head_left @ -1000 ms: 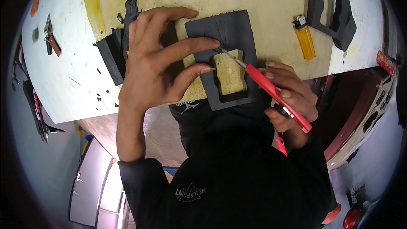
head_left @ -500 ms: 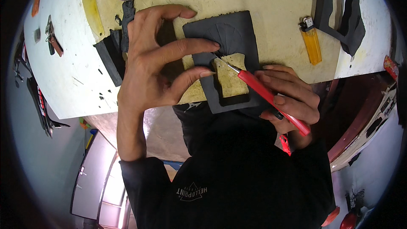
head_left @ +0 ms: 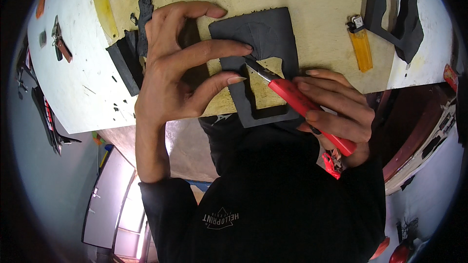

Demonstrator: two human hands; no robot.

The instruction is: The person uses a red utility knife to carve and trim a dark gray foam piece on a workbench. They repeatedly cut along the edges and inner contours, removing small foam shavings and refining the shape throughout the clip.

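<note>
Scraps (head_left: 123,65) and yellow lighter (head_left: 361,51) flank the black frame (head_left: 267,30).

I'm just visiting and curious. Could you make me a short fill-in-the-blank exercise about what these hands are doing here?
1. The right hand holds a cutter with a handle coloured ____.
2. The left hand reaches over the dark frame-shaped piece with its thumb and ____ finger.
3. In the picture, the orange-yellow lighter lies to the ____ of that dark piece.
4. The cutter's metal tip points away from the right hand, toward the ____ hand.

Missing words: red; index; right; left.
</note>
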